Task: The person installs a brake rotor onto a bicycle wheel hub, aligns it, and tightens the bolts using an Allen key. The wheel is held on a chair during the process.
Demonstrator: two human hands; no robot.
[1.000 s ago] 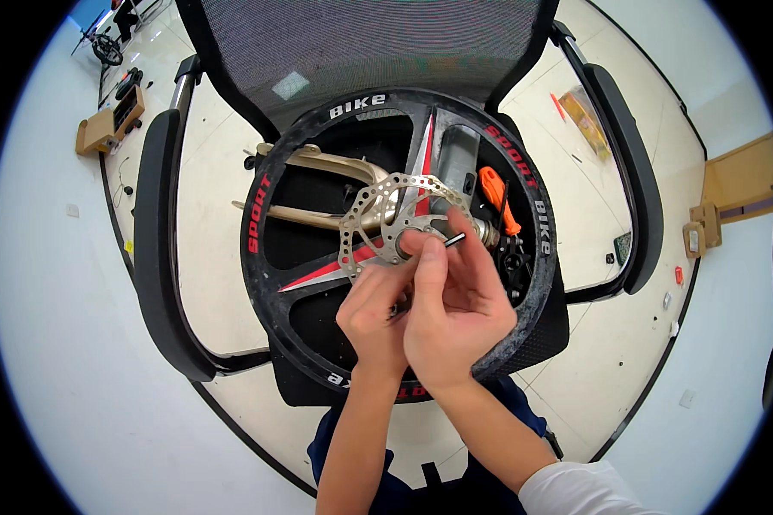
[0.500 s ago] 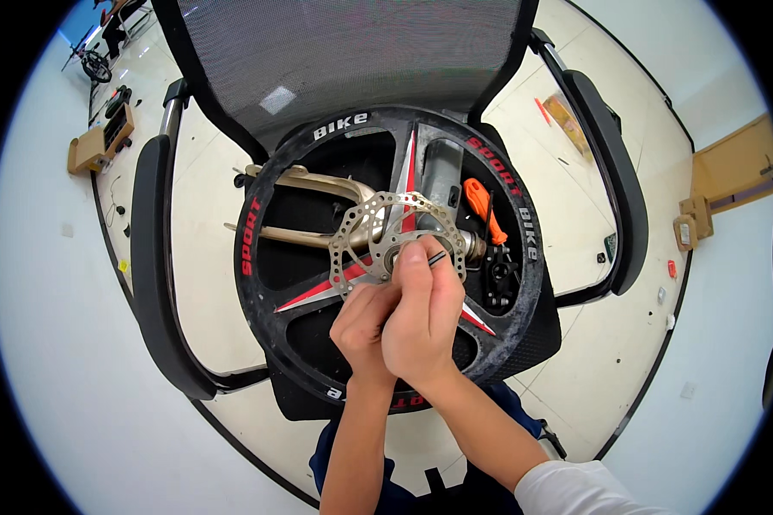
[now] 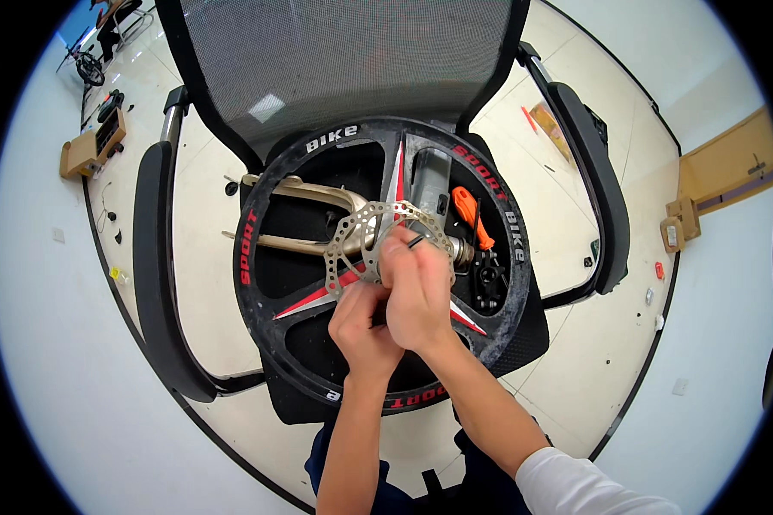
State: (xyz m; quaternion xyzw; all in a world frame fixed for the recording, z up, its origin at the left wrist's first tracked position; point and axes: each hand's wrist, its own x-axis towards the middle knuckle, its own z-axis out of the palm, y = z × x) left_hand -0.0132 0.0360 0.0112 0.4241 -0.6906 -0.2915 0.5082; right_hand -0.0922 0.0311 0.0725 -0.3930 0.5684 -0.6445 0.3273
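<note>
A bicycle wheel, black with three red-and-silver spokes, lies flat with a perforated brake disc on its hub. Over the disc, my right hand is closed on a thin dark rod, whose short end pokes out past the fingertips. The kind of rod cannot be made out, and the hub below is mostly hidden. Just left of it and lower, my left hand is closed with curled fingers at the disc's near edge. Whatever it may hold is hidden.
Under the wheel, on a black mesh-backed chair, lie a fork-shaped metal frame part, an orange-handled tool and black parts. Armrests flank it. Cardboard boxes stand on the floor; a person is far left.
The view has shifted slightly. My right fingers and the rod have moved a little up and left over the hub, and my left hand sits slightly farther from the right fingertips.
</note>
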